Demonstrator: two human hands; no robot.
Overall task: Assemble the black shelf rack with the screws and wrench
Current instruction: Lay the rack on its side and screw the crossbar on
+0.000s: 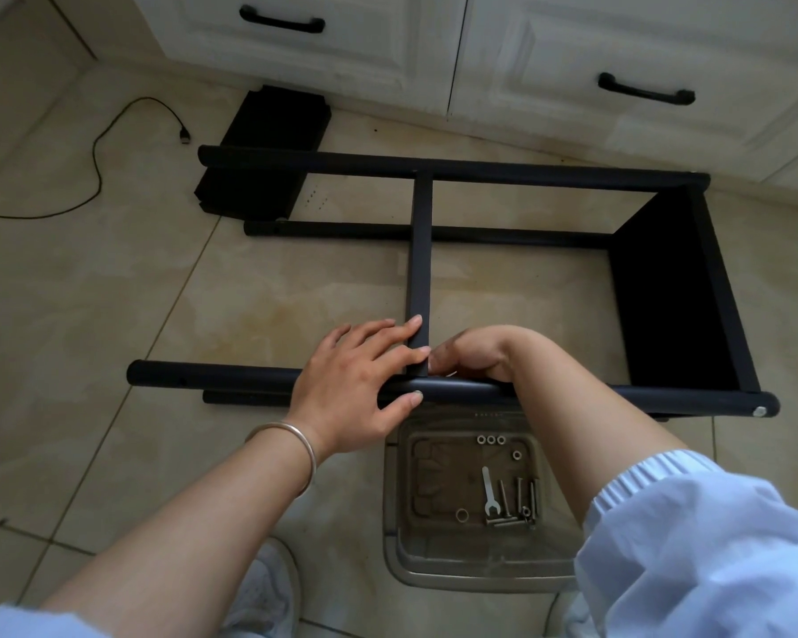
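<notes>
The black shelf rack (480, 170) lies on its side on the tiled floor, with a black shelf panel (664, 287) fixed at its right end. A black crossbar (420, 250) runs from the far tube to the near tube (213, 375). My left hand (355, 384) lies over the near tube at the crossbar's end, fingers straight against the bar, thumb under the tube. My right hand (471, 354) curls its fingers behind the same joint; what they hold is hidden. The wrench (489, 492) and several screws (521, 499) lie in a clear tray (461, 573).
More black shelf panels (268, 145) lie stacked at the back left beside a black cable (97, 145). White cabinets with black handles (282, 20) line the back. Washers (491, 439) sit in the tray. A white shoe (268, 587) shows at the bottom.
</notes>
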